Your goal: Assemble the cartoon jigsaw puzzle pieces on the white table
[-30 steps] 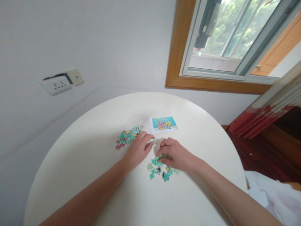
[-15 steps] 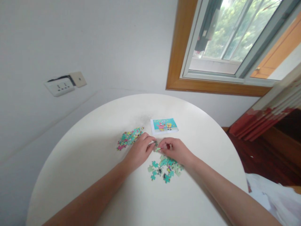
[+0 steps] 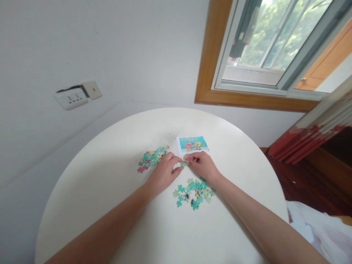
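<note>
My left hand [image 3: 162,171] and my right hand [image 3: 202,165] meet at the middle of the round white table [image 3: 110,205]. Both pinch small teal puzzle pieces [image 3: 183,164] held between their fingertips. Just below the hands lies a loose cluster of teal puzzle pieces [image 3: 193,192]. A second heap of teal, pink and yellow pieces [image 3: 151,158] sits left of my left hand. A small cartoon reference picture [image 3: 192,143] lies flat just beyond the hands.
A white wall stands behind the table, with a power socket [image 3: 71,98] on it at the left. A wood-framed window [image 3: 255,55] is at the upper right. A red and white curtain [image 3: 310,135] hangs at the right, over a dark wooden floor.
My right hand has left the near cluster of pieces and moved up to meet my left hand. The two hands now hold pieces together between their fingertips.
</note>
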### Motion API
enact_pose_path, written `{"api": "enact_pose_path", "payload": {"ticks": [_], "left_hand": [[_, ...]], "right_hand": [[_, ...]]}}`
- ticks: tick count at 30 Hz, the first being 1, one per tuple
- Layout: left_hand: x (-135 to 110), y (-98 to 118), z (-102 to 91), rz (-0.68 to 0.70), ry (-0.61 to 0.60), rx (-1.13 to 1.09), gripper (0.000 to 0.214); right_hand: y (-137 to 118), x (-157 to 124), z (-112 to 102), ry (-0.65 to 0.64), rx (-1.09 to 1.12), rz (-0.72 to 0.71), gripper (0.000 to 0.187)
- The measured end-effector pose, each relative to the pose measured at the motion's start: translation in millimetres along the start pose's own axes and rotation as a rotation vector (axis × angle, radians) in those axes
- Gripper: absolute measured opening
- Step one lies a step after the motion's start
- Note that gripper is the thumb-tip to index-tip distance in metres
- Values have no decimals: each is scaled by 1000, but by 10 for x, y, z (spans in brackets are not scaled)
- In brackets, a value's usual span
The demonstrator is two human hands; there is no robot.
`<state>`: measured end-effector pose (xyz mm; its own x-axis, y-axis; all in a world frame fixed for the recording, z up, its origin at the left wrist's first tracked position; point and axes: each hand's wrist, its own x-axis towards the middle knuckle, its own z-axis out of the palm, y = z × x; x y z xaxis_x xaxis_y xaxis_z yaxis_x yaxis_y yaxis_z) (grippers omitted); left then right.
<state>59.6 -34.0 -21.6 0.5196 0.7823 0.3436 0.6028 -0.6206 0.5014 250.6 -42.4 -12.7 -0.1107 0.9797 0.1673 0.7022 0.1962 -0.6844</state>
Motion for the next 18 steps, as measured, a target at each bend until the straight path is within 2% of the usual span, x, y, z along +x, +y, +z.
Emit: {"api": "enact_pose_path", "payload": {"ticks": [6, 10, 15, 18], "left_hand": [[6, 7, -1, -9, -10, 3, 19], [8, 11, -4, -10, -4, 4, 18], [1, 5, -1, -4, 0, -1, 18], [-4, 2, 6, -1, 7, 3, 17]], "right_hand": [[44, 19, 37, 23, -78, -43, 13], [54, 19, 38, 18, -142, -122, 11], [90, 6, -46, 9, -104, -156, 16], [119, -38, -137, -4, -150, -256, 20]]}}
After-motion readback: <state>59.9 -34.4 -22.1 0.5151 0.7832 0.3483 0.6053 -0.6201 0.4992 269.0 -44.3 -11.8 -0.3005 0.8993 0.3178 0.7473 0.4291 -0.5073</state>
